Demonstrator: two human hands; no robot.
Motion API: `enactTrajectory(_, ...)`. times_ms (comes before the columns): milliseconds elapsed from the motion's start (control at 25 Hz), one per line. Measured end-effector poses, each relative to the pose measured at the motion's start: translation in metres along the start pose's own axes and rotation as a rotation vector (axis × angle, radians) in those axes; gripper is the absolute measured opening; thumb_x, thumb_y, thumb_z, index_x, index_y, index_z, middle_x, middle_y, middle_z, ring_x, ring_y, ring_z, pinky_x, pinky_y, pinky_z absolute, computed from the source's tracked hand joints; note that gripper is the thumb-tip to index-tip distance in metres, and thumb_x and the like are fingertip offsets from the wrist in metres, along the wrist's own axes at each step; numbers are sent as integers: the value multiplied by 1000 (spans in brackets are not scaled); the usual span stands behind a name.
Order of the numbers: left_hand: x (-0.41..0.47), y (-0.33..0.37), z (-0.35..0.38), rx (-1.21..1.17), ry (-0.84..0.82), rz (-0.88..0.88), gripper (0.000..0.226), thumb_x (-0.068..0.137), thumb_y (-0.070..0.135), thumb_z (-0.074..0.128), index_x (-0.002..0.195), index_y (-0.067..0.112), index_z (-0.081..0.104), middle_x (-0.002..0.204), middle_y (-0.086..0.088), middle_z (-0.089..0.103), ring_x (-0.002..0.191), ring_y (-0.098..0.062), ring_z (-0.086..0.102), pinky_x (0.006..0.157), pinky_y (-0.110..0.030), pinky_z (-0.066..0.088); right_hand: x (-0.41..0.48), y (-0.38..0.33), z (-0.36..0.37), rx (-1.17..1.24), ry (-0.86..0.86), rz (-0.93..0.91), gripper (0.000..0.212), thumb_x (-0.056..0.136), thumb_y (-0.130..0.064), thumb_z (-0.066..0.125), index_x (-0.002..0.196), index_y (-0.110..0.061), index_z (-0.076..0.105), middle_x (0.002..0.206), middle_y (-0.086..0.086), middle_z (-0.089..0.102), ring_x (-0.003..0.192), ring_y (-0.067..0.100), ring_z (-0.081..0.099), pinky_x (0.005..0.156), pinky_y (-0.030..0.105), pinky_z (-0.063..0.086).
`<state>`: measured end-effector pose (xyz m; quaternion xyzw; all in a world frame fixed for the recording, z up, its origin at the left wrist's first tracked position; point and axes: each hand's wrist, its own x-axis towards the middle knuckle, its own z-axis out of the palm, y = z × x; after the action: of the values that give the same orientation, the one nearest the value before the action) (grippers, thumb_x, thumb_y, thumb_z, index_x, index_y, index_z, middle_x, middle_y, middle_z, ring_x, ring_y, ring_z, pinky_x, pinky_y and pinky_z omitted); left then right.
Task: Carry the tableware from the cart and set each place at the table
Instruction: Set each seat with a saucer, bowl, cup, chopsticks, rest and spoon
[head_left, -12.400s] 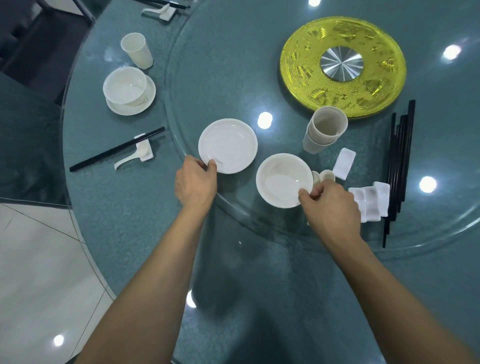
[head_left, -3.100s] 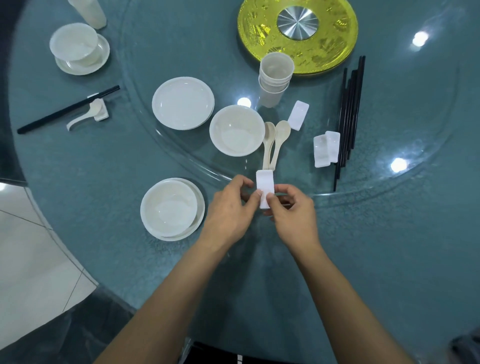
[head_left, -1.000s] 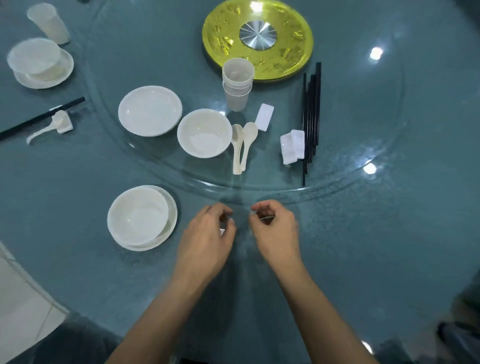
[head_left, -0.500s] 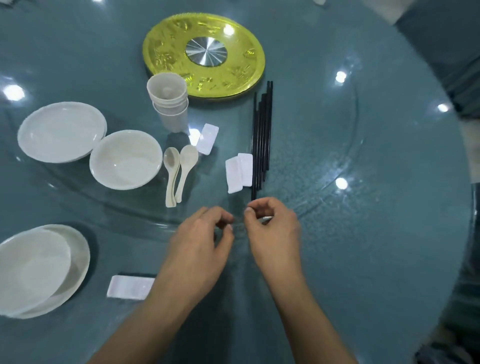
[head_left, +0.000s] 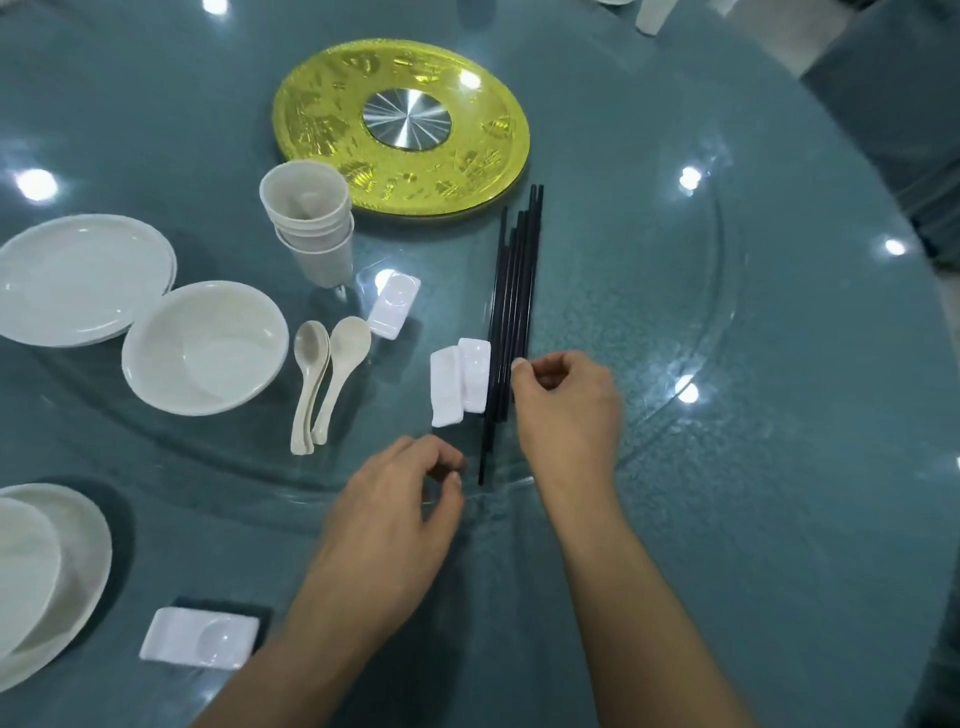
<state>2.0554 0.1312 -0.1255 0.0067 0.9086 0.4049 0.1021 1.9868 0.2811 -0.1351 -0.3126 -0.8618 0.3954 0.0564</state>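
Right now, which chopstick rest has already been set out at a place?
Start at the yellow disc, then come down to the table's near edge. Beside the stacked bowl and plate lies one white rest, alone on the table; the others lie on the glass turntable.

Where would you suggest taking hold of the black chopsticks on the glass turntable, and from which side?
Grip the chopsticks near their near ends, from the right, where the right hand is. The white rests crowd their left side, and the bundle runs lengthwise away from the person.

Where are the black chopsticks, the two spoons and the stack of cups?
black chopsticks (head_left: 514, 291), head view, middle of the bundle
spoons (head_left: 332, 374), head view, handle of the right spoon
stack of cups (head_left: 311, 228), head view, side wall
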Motion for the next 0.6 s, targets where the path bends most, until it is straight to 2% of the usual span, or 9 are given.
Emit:
enactTrajectory(120, 1, 0, -1, 13, -2, -8, 9, 96, 29, 58, 98, 34, 65, 91, 20, 61, 85, 0, 56, 71, -11, 41, 14, -5, 9, -67, 18, 18, 23, 90, -43, 67, 90, -21, 68, 89, -3, 71, 89, 22, 66, 80, 37, 53)
enactTrajectory(280, 3, 0, -2, -3, 2, -20, 9, 96, 29, 59, 98, 36, 64, 89, 21, 60, 85, 1, 56, 70, -9, 40, 21, -3, 14, -149, 4, 46, 22, 92, -40, 68, 97, -18, 68, 96, 1, 71, 95, 27, 65, 74, 31, 42)
enactTrajectory(480, 5, -2, -2, 10, 5, -41, 8, 95, 29, 59, 98, 34, 65, 88, 21, 60, 85, 0, 56, 70, -10, 39, 30, -5, 15, -165, -57, 121, 20, 92, -34, 69, 100, -16, 74, 102, 8, 74, 100, 32, 67, 83, 36, 51)
enactTrajectory(600, 6, -3, -1, 12, -6, -47, 8, 95, 29, 59, 97, 35, 64, 89, 22, 60, 87, 3, 55, 71, -6, 38, 34, -5, 12, -183, -130, 139, 19, 92, -31, 69, 96, -15, 78, 96, 11, 75, 95, 33, 69, 75, 32, 48)
